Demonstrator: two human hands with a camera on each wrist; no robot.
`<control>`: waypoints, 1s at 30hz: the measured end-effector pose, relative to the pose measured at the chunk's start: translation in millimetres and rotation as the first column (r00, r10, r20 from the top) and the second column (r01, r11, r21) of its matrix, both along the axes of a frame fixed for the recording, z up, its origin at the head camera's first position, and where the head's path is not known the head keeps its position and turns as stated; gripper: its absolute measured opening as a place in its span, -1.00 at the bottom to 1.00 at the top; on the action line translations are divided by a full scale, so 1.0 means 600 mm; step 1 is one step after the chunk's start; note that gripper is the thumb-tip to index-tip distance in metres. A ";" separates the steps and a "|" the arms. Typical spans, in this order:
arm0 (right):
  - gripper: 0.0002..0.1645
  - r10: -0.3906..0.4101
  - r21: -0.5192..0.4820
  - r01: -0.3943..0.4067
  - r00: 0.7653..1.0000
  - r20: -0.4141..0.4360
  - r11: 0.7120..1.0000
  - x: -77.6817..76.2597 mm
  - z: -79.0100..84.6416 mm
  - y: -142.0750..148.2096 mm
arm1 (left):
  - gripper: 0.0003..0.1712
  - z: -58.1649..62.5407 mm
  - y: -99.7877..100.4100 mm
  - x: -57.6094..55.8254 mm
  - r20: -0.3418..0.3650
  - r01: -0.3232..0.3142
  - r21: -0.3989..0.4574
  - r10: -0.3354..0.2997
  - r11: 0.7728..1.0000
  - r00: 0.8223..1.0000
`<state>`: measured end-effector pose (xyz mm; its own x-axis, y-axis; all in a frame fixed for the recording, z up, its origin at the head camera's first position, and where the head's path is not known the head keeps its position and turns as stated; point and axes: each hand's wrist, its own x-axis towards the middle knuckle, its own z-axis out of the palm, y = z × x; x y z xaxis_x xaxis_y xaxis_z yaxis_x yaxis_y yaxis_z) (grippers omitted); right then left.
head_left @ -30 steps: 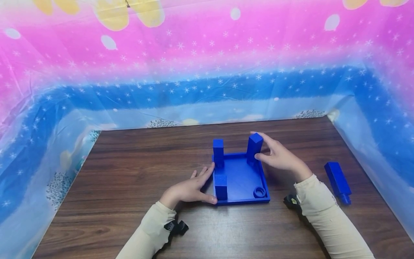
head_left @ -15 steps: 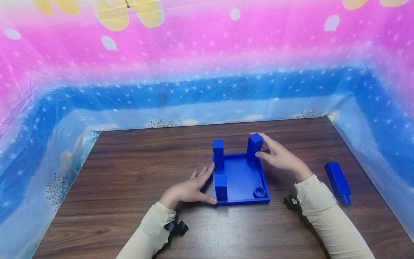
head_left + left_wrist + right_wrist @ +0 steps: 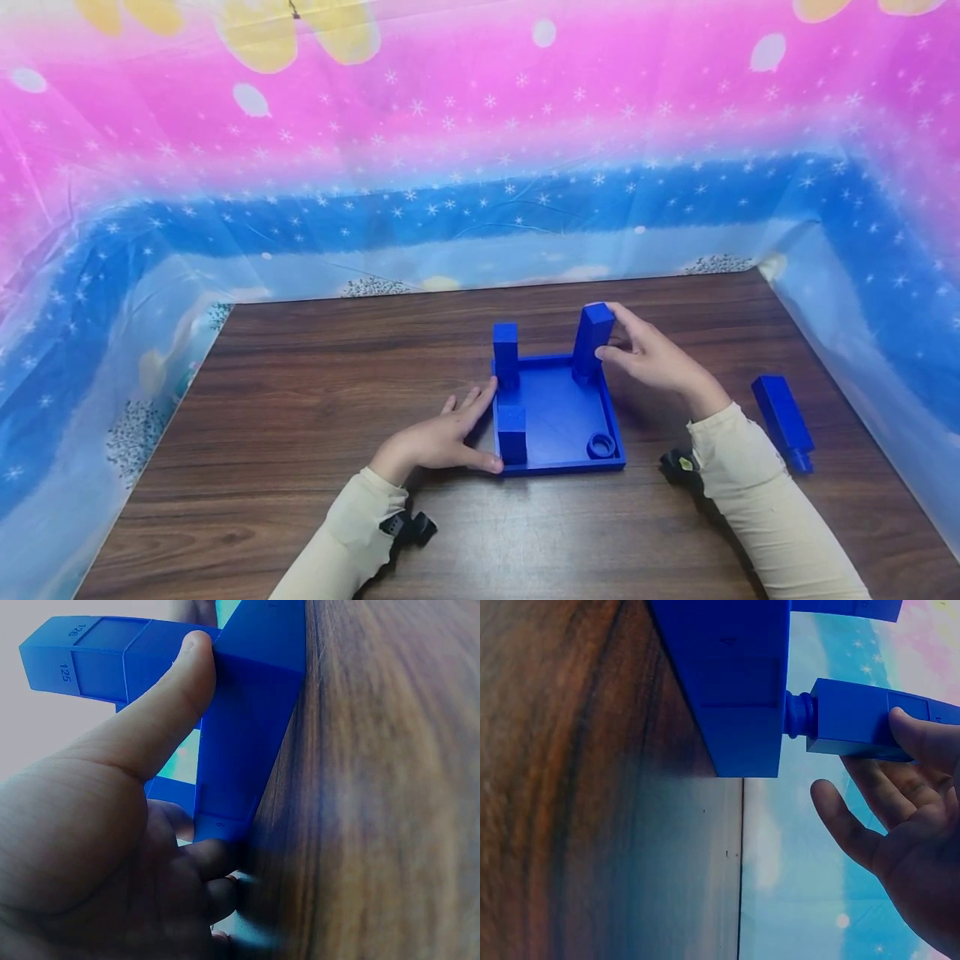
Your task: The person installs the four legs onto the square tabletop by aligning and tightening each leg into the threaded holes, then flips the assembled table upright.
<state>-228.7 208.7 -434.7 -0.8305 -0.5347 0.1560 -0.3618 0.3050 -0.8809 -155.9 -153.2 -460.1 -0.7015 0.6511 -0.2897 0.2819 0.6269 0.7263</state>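
Observation:
A shallow, square blue tray with a raised rim lies on the table. My left hand rests against its left side, fingers straight, thumb at the near corner. At the far right corner, my right hand pinches a square blue post between thumb and fingers. That post leans slightly right; a ridged round neck at its bottom shows at the tray in the right wrist view. Upright blue posts stand at the far left corner and near left corner. The near right corner bears a round socket.
A loose blue post with a narrow round end lies on the table to the right. The wood-grain table ends at a pink and blue patterned cloth at the back and sides.
My right hand has shifted slightly up and right, and the top of the post it holds has tilted right with it. The left hand and tray stay in place.

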 end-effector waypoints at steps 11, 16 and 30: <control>-0.30 0.001 0.008 -0.001 1.000 0.010 1.000 0.000 -0.003 0.000 | 0.46 -0.001 -0.001 -0.001 0.000 0.005 0.005 -0.005 1.000 1.000; -0.30 -0.009 0.012 0.009 1.000 -0.014 1.000 0.001 0.000 -0.001 | 0.48 0.001 -0.001 0.001 0.003 -0.001 0.014 0.001 1.000 1.000; -0.28 -0.062 0.015 0.062 0.998 -0.024 0.998 0.003 0.001 -0.004 | 0.44 0.003 0.001 0.001 0.000 -0.012 -0.023 0.012 1.000 1.000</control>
<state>-226.7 206.1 -433.8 -0.8584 -0.4847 0.1678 -0.3623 0.3414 -0.8673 -155.1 -152.4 -458.1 -0.7091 0.6359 -0.3046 0.2745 0.6469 0.7114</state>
